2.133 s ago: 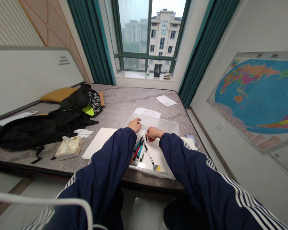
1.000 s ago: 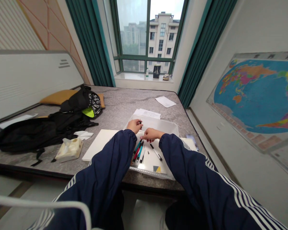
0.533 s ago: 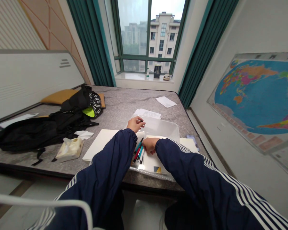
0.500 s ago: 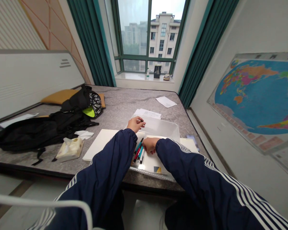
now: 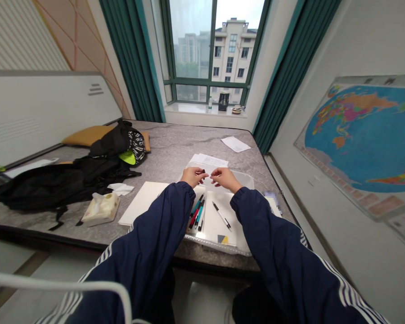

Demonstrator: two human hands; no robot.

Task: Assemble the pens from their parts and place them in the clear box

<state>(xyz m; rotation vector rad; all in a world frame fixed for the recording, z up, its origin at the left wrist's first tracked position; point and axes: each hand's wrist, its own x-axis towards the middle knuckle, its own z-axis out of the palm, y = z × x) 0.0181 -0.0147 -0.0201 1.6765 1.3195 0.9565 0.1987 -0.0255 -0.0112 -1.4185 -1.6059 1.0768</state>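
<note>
Pens (image 5: 197,213) lie in the clear bin (image 5: 245,181), nearer the wearer than both hands. Left hand (image 5: 191,177) pinches a dark piece (image 5: 204,174); right hand's (image 5: 224,178) grip cannot be told.

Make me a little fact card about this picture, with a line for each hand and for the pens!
Left hand: pinching a small dark thing
Right hand: fingertips together; can't tell if they hold anything
Bin: clear plastic, under both hands
Pen bunch: red and teal ones among them, inside the bin
Lone pen: slanting, right of the bunch
Left of bin: tissue pack, black bag
Wall: world map
</note>
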